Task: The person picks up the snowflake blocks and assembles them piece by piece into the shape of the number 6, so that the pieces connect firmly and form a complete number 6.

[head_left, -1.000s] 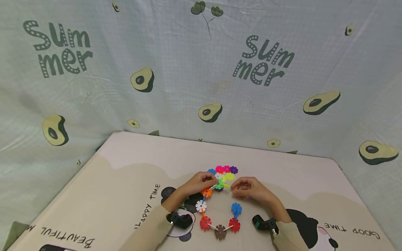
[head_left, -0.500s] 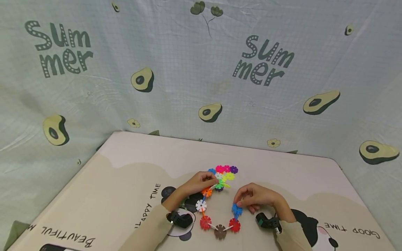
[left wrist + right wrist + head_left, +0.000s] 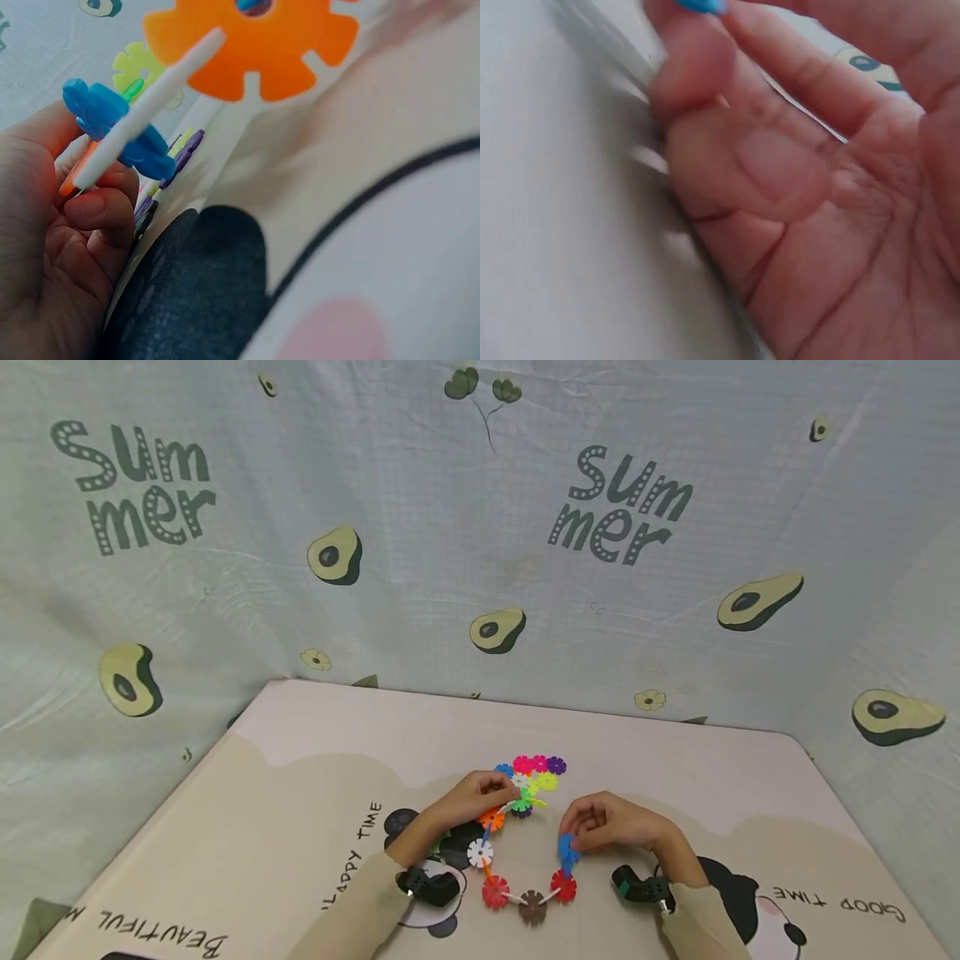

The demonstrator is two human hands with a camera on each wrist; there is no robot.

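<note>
A chain of colourful plastic snowflake discs, linked edge-on and flat by turns, curves over the table in an open loop. My left hand [image 3: 480, 795] pinches its far part, beside a green disc [image 3: 522, 802]. In the left wrist view, a blue disc [image 3: 112, 124] and a white disc [image 3: 154, 105], both edge-on, show at those fingertips, and an orange disc [image 3: 262, 45] hangs beyond. My right hand [image 3: 618, 822] pinches the blue disc [image 3: 568, 850] at the chain's right end. Below it follow a red disc [image 3: 563, 887] and a brown disc [image 3: 533, 907].
Several loose-looking discs lie behind the left fingertips, among them a pink disc [image 3: 523, 765], a purple disc [image 3: 556, 765] and a yellow disc [image 3: 549, 782]. The printed tablecloth [image 3: 315, 827] reaches back to a hanging avocado-print curtain [image 3: 420, 527].
My right hand has left the yellow-green piece, come nearer and taken hold of the blue end disc. The near part of the chain has shifted slightly right and away. My left hand stays put.
</note>
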